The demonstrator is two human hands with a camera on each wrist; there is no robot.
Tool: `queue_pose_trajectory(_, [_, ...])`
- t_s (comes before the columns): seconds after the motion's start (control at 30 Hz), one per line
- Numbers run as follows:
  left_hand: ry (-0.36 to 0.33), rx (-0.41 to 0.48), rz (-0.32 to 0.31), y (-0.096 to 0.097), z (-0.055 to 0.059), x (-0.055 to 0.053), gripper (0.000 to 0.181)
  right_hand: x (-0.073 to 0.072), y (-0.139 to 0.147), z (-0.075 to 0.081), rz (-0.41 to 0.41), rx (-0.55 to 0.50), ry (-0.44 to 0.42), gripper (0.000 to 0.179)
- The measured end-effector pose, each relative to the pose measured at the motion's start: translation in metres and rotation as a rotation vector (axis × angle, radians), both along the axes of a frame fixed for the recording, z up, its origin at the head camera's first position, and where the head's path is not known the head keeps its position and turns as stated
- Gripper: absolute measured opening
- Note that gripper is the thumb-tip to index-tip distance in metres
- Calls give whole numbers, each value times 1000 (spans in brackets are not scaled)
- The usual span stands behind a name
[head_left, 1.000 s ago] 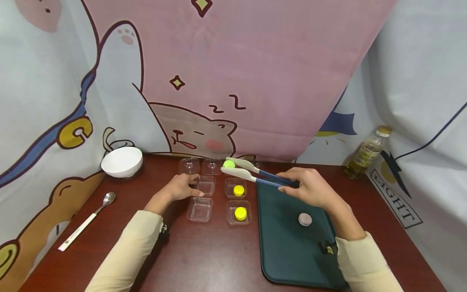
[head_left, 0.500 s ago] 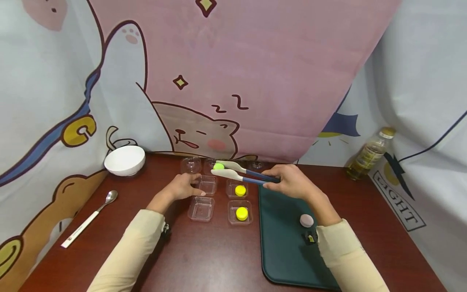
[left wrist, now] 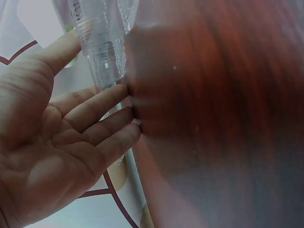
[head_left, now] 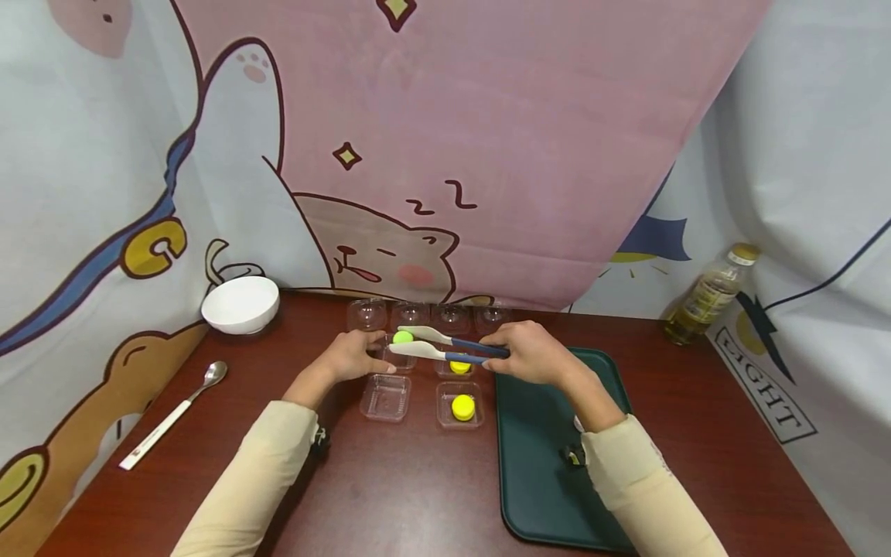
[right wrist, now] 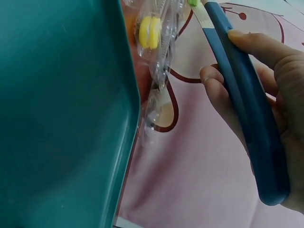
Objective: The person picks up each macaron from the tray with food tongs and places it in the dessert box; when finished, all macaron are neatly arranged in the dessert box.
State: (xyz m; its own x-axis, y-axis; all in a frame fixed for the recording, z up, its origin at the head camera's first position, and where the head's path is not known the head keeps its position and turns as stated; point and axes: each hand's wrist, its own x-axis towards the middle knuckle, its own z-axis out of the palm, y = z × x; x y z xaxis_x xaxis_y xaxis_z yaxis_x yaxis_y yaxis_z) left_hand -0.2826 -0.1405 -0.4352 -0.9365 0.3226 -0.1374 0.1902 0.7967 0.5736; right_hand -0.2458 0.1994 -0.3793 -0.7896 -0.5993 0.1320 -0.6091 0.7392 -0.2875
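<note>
My left hand (head_left: 348,358) holds the far-left clear plastic box (left wrist: 107,61) between thumb and fingers; in the left wrist view the other fingers stretch out, tips against the wooden table. My right hand (head_left: 532,352) grips blue-handled tongs (right wrist: 237,80) with cream tips. Between those tips sits a green macaron (head_left: 402,337), over that same box. Yellow macarons (head_left: 463,407) (head_left: 460,366) lie in the two right-hand boxes, the farther one partly covered by the tongs. The near-left box (head_left: 386,398) has nothing in it.
Domed clear lids (head_left: 451,316) line the table's back edge. A dark green tray (head_left: 536,464) lies at right, its pale pink macaron mostly hidden by my sleeve. An oil bottle (head_left: 706,298) stands behind it. At left are a white bowl (head_left: 241,305) and a spoon (head_left: 174,418).
My right hand has carried the tongs and green macaron leftward and slightly nearer, from above the right-hand boxes to the far-left one. My left hand has stayed at its box.
</note>
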Motion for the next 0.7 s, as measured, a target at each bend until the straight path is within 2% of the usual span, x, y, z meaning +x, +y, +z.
queue_pose_trajectory(0.27, [-2, 15, -4, 0, 0, 1, 84, 2, -9, -5, -10, 33, -37, 38])
queue_pose_trajectory(0.7, [11, 3, -5, -1, 0, 1, 84, 4, -21, -4, -15, 52, -21, 35])
